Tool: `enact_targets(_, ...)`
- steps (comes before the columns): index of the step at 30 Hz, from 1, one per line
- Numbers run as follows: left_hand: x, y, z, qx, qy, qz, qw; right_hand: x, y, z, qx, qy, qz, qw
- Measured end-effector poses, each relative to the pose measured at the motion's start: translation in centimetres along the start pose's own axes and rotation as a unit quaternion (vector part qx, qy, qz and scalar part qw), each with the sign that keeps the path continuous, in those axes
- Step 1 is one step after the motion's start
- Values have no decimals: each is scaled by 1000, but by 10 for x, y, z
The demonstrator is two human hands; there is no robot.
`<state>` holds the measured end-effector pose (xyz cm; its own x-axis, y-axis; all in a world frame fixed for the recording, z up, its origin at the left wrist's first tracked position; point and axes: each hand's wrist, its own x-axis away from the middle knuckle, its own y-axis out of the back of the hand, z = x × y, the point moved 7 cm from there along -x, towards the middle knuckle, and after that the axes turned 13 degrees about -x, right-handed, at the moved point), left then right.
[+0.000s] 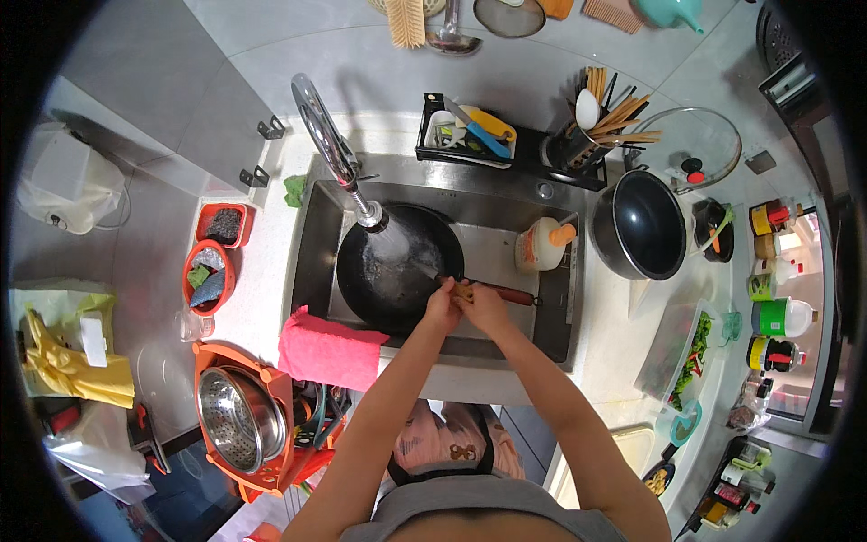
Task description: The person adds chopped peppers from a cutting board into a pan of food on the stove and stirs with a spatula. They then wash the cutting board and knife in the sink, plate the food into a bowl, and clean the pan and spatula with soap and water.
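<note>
A black wok (369,298) sits in the left part of a stainless steel sink (484,237). Water streams into it from the sprayer head of a chrome faucet (325,129). The wok's reddish-brown handle (511,294) points right and ends in a metal ring. My left hand (443,308) and my right hand (484,308) meet over the handle near the wok's rim. Between their fingers is a small tan object (463,291) with dark spots; its kind is unclear. The fingers partly cover it, and contact with the handle cannot be made out.
A pump bottle (538,245) stands in the sink's right side. A pink cloth (332,349) drapes over the front-left edge. Behind the sink is a black rack (528,162) with a knife, peelers and chopsticks. A black pot (640,227) stands right; orange bowls (230,288) stand left.
</note>
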<state>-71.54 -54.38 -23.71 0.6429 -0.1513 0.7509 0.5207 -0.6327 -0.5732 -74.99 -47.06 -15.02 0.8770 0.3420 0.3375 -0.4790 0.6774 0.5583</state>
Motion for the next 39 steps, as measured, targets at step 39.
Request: enact_targets(39,203,112,-172,-515,-240,-256,782,65,-76,-26,-433,-314,351,768)
